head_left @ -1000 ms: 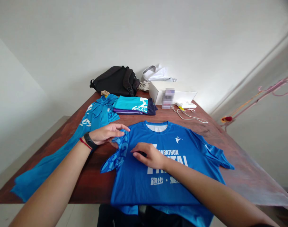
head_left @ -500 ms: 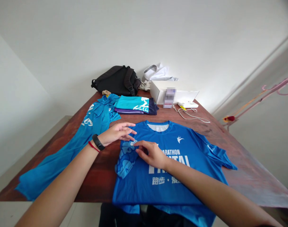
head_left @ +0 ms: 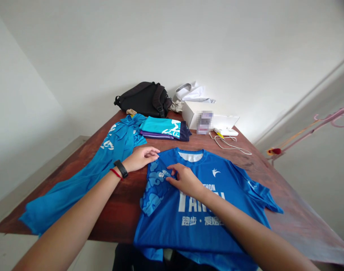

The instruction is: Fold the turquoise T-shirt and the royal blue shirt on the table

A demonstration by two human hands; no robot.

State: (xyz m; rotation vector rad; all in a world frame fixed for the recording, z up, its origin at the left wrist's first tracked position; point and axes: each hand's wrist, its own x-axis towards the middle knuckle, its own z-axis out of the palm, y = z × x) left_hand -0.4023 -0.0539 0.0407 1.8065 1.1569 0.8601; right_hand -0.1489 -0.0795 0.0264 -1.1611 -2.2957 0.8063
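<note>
Head view, the only feed I have. I see the blue crew-neck T-shirt (head_left: 200, 236) lying front side up on the brown wooden table (head_left: 106, 203), collar away from the wearer, lower end reaching over the near edge. Its wave-patterned left-hand sleeve (head_left: 156, 192) lies turned in against the body of the shirt; the opposite sleeve (head_left: 266, 197) points outward.

Left hand (head_left: 140, 158): fingers bent and close together, tips at the shoulder of the shirt. I cannot tell whether they pinch cloth. A black wristband (head_left: 121, 168) and a red cord bracelet (head_left: 116, 174) circle the wrist.

Right hand (head_left: 185, 182): over the chest, thumb and fingers parted, tips at the patterned sleeve; I see no cloth gripped between them.

To the left I note a long light-blue garment (head_left: 75, 184), stretched toward the near corner. Behind the shirt: a folded clothes stack (head_left: 160, 126), turquoise on top. Farther back: a black backpack (head_left: 143, 98), a white box (head_left: 190, 113) and a white cable (head_left: 231, 146).
</note>
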